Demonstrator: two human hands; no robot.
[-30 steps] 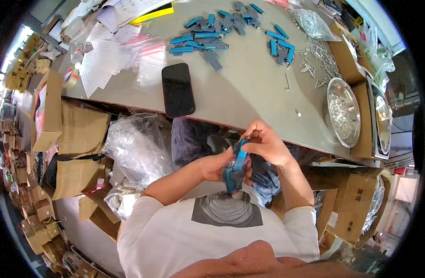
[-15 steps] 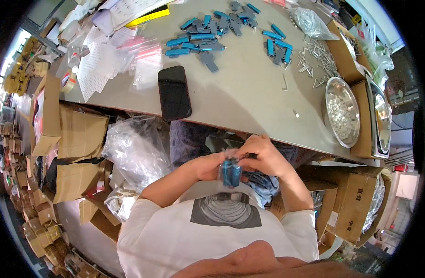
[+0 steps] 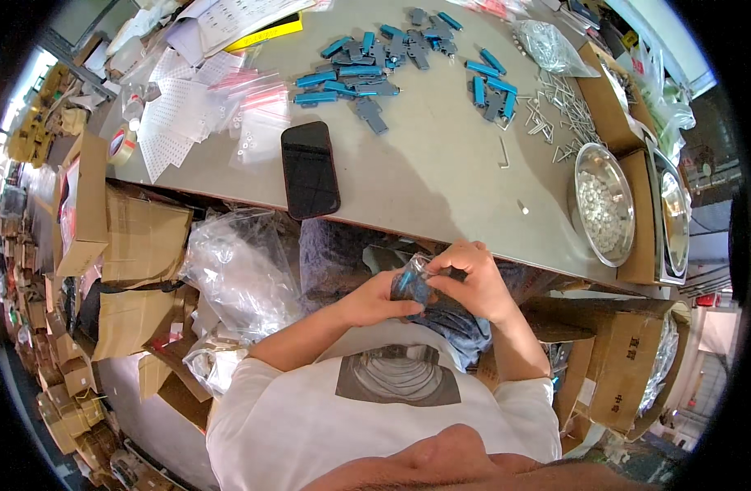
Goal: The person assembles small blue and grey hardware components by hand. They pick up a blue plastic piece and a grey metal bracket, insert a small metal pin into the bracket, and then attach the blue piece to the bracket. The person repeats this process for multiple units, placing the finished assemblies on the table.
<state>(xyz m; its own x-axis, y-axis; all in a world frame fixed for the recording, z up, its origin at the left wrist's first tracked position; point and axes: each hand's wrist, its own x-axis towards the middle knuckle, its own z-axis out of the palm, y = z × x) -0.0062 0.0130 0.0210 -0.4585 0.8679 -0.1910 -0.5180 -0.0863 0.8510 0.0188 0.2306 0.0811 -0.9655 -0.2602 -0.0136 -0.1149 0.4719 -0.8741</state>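
Note:
A small clear plastic bag with blue pieces inside is held above my lap, just off the table's near edge. My left hand is closed round the bag's lower part, its thumb across the front. At the bag's upper end, the fingertips of my right hand pinch the clear plastic. Past the edge, on the table, lie a black phone and a pile of blue and grey hinge-like parts. A smaller group of the same parts sits farther right.
At the table's right stand a metal bowl of small white pieces and a heap of L-shaped hex keys. Flat clear bags and perforated white sheets lie at left. Cardboard boxes flank me.
The bag has gone from hanging upright to leaning, its top toward the right. My left thumb now lies across its front, and my right hand stays at its upper end.

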